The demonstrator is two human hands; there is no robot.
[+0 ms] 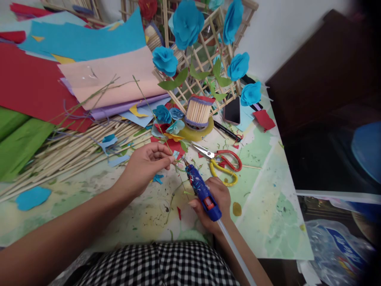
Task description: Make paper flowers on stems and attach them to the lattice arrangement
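My left hand (pixel 147 165) is closed in a pinch on a long thin green stem (pixel 148 104) that slants up to the left. A small light blue paper piece (pixel 176 154) sits by its fingertips. In my right hand (pixel 222 198) is a blue glue gun (pixel 199 183), its nozzle tip close to the left fingertips and the paper piece. A clear glue stick (pixel 233 245) juts from the gun's rear. Just beyond the gun lie scissors (pixel 218 155) with one red and one yellow handle, blades apart.
A stick lattice (pixel 195 85) with blue paper flowers (pixel 187 24) stands at the back, above a stick pot (pixel 199 112). Loose sticks (pixel 74 153) and coloured paper sheets (pixel 38 85) cover the left. A phone (pixel 232 110) and black pen (pixel 226 131) lie right of the pot.
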